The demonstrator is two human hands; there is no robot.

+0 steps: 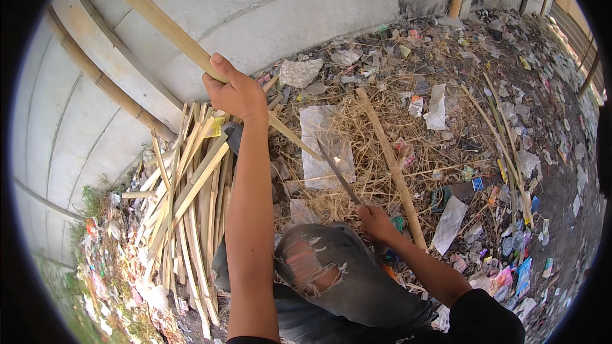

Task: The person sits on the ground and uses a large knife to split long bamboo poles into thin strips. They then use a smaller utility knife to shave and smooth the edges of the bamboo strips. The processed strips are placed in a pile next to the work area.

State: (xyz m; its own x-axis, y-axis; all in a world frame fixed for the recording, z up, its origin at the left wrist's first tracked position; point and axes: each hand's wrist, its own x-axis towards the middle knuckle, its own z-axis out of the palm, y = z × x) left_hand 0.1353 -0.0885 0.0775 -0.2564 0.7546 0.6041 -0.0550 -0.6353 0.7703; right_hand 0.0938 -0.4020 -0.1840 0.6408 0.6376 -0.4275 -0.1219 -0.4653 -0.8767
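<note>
My left hand point(237, 89), raised at the left of centre, is closed around a long split bamboo strip point(167, 30). The strip slants from the upper left down past my wrist, and its lower end lies over the straw. In front of my knee, my right hand point(377, 222) grips a machete point(338, 173) by its handle. Its long dark blade points up and away, with the tip close to the strip's lower end. Whether blade and bamboo touch, I cannot tell. My bent knee point(312, 261), in torn dark trousers, shows below the blade.
A pile of split bamboo strips point(191, 207) lies left of my left forearm. A thicker bamboo pole point(392, 165) rests on dry straw point(357, 121) to the right. Litter covers the ground. A pale concrete wall point(306, 9) with upright bamboo poles stands behind.
</note>
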